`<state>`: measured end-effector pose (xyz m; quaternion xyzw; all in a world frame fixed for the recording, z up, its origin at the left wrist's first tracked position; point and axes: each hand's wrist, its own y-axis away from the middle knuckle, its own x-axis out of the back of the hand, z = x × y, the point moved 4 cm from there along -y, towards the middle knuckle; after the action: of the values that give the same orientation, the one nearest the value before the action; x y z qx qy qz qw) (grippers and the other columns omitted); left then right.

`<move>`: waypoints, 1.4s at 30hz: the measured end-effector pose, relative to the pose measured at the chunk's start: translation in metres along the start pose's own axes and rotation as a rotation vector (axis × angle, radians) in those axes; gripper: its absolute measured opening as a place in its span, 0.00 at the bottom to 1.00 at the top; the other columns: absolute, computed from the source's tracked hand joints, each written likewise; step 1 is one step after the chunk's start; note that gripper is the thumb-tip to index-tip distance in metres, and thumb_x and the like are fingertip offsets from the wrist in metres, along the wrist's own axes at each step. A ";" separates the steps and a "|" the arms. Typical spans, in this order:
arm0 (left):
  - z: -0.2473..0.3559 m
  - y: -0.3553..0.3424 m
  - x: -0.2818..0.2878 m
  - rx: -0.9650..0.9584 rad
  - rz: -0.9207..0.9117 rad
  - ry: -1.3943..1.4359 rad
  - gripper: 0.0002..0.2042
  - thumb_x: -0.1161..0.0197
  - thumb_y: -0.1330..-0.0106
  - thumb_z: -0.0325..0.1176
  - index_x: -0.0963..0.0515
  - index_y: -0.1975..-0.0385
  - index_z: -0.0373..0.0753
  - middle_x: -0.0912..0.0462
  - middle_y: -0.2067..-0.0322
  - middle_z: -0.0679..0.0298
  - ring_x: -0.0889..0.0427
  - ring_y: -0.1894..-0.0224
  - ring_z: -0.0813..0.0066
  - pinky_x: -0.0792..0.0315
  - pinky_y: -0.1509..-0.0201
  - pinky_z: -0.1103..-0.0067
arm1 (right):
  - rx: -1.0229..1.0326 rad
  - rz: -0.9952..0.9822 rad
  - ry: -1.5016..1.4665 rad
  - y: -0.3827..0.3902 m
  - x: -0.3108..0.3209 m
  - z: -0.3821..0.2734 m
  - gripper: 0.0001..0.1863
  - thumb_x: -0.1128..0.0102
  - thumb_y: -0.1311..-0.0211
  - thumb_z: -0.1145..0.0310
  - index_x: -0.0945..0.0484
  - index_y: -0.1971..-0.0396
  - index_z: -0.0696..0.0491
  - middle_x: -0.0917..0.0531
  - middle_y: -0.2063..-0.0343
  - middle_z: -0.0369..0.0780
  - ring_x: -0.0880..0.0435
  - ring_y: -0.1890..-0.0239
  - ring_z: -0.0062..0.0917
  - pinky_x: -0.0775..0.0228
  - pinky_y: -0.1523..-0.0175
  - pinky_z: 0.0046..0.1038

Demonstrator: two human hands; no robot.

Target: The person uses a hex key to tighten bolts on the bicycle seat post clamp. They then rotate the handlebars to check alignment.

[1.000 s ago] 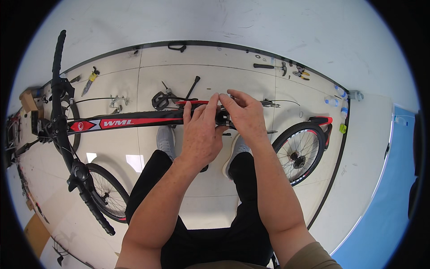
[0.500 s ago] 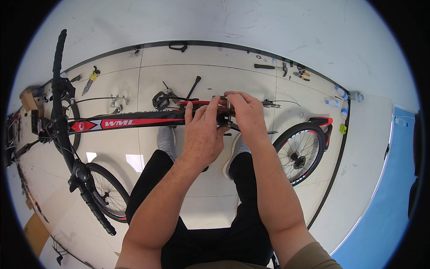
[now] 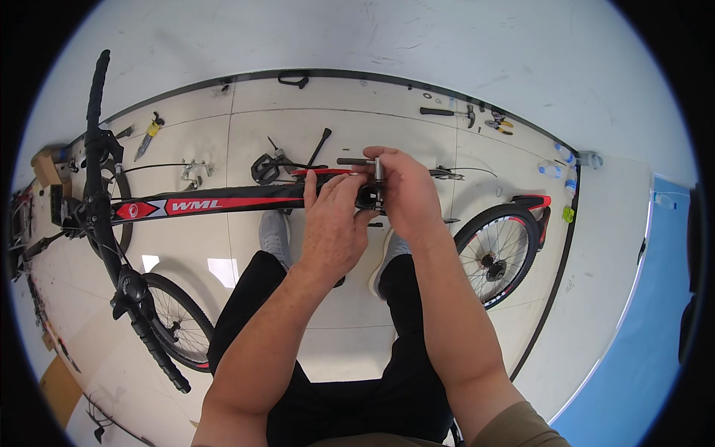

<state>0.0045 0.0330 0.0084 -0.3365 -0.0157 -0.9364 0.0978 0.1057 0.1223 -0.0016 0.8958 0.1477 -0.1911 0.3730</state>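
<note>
A black and red bicycle frame (image 3: 246,201) extends across the view in front of me. My left hand (image 3: 335,223) wraps over the frame's right end, its fingers lying across the top tube and its thumb beside the open seat tube (image 3: 368,197). On the other side of that opening, my right hand (image 3: 410,190) closes on a quick-release seat clamp (image 3: 378,170). The clamp's dark lever (image 3: 354,161) points left past my right fingertips. My fingers and palm hide part of the clamp.
Drop handlebars (image 3: 104,216) stand at the left, with a front wheel (image 3: 179,316) below. A loose rear wheel (image 3: 497,257) is at the right. Along the wall lie a hammer (image 3: 447,112), pliers (image 3: 500,124) and bottles (image 3: 550,170). A pedal (image 3: 266,169) is beyond the frame.
My right hand has turned and shifted slightly, and the clamp's lever now shows pointing left. My left hand stays on the frame. The view has shifted slightly.
</note>
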 end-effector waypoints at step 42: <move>0.001 -0.001 0.000 0.011 -0.072 -0.040 0.26 0.32 0.40 0.26 0.32 0.41 0.36 0.20 0.48 0.57 0.27 0.39 0.59 0.56 0.24 0.48 | 0.127 0.177 0.369 0.007 0.004 -0.006 0.15 0.37 0.34 0.68 0.20 0.53 0.61 0.15 0.62 0.39 0.17 0.64 0.21 0.23 0.55 0.24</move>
<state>0.0051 0.0345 0.0091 -0.3537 -0.0349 -0.9324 0.0654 0.1137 0.1227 0.0045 0.9469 0.1218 0.0010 0.2977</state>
